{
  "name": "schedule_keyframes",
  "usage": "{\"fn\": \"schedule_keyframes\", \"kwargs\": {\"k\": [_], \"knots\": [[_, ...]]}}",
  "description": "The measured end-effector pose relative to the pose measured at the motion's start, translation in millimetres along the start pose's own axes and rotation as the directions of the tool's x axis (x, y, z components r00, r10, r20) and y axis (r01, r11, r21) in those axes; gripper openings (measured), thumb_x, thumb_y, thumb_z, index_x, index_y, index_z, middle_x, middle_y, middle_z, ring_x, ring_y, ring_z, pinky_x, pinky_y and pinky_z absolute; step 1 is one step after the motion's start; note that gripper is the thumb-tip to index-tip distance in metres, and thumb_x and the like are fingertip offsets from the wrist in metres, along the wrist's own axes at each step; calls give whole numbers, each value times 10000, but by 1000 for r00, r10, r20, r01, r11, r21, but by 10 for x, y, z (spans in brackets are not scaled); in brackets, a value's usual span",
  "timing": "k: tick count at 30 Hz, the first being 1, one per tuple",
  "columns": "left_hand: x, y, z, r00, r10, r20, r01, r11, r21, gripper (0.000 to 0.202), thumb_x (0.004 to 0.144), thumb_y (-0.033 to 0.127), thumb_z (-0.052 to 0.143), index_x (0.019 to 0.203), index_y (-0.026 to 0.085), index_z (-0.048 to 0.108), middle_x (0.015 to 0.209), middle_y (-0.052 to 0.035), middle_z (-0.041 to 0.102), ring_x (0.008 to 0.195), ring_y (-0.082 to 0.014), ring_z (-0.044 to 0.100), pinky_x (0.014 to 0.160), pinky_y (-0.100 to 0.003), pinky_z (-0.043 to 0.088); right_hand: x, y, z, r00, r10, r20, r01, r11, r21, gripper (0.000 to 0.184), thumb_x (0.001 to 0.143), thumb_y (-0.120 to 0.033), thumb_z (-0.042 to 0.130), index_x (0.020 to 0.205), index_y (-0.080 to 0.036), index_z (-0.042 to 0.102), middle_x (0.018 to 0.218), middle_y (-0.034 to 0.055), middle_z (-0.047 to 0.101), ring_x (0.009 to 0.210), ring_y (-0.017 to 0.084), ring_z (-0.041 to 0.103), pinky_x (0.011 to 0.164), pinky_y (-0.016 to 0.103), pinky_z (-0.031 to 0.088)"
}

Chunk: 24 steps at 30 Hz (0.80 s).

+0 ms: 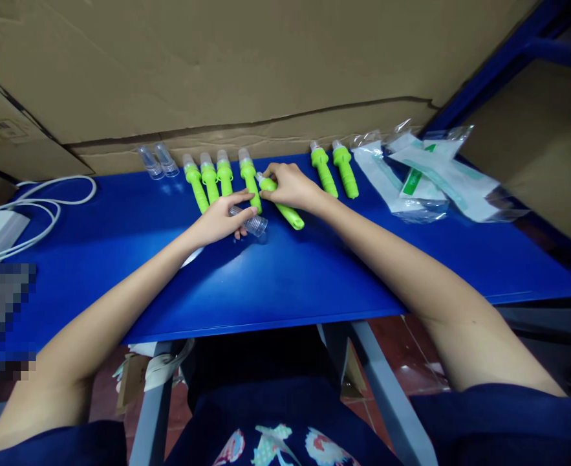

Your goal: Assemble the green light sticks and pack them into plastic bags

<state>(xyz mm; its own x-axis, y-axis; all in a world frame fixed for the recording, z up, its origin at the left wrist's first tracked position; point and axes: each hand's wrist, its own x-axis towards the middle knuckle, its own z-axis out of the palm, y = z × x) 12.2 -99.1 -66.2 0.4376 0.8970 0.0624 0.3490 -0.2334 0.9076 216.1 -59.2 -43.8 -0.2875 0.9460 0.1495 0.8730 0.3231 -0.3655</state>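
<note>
Two grips closed | left hand [220, 218]: cap [256, 225] | right hand [292, 186]: pen [290, 215], just right of left grip, long axis slanting far-left to near-right

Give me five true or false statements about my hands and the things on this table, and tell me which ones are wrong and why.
1. The left hand holds a clear cap. True.
2. The right hand holds a white cable. False: it holds a green handle, and the cable lies at the table's left side.
3. Two other clear caps are near the back of the table, left of the green handles. True.
4. The table is bright yellow. False: it is blue.
5. Plastic-wrapped packets lie on the right side of the table. True.
</note>
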Motion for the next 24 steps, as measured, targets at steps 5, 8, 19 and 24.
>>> {"fn": "schedule_keyframes", "kwargs": {"k": [5, 8, 19, 24], "knots": [[15, -13, -8, 998, -61, -1, 61, 998, -21, 559, 968, 241, 720, 1491, 74, 620, 1422, -256, 681, 514, -145, 707, 443, -289, 592, 21, -42, 26, 999, -19, 27, 20, 999, -38, 418, 900, -192, 704, 1286, -32, 691, 1228, 218, 763, 1166, 378, 713, 1012, 440, 545], [-2, 17, -32, 995, -103, -5, 103, 995, 10, 583, 981, 226, 705, 1529, 67, 582, 1188, -202, 790, 513, -159, 709, 476, -290, 605, 53, -49, 67, 999, -42, 28, 42, 999, -19, 417, 893, -198, 696, 1282, -47, 680, 1230, 218, 758, 1151, 381, 705, 998, 456, 547], [-124, 170, -60, 994, -58, -91, 65, 996, 69, 391, 977, 230, 676, 1343, 97, 711, 1686, -273, 398, 500, -63, 667, 485, -263, 590, 106, 17, 177, 997, -70, -14, 71, 997, 39, 432, 874, -250, 690, 1271, -81, 668, 1236, 204, 755, 1146, 377, 694, 1007, 472, 537], [-43, 213, -194, 974, 3, -227, 0, 1000, 13, 247, 996, 276, 664, 1161, 102, 724, 1473, -200, 643, 552, -67, 679, 493, -211, 564, 105, 173, 138, 996, -70, -55, 75, 991, 106, 450, 851, -288, 719, 1259, -102, 675, 1198, 183, 766, 1129, 360, 701, 1024, 478, 540]]}}
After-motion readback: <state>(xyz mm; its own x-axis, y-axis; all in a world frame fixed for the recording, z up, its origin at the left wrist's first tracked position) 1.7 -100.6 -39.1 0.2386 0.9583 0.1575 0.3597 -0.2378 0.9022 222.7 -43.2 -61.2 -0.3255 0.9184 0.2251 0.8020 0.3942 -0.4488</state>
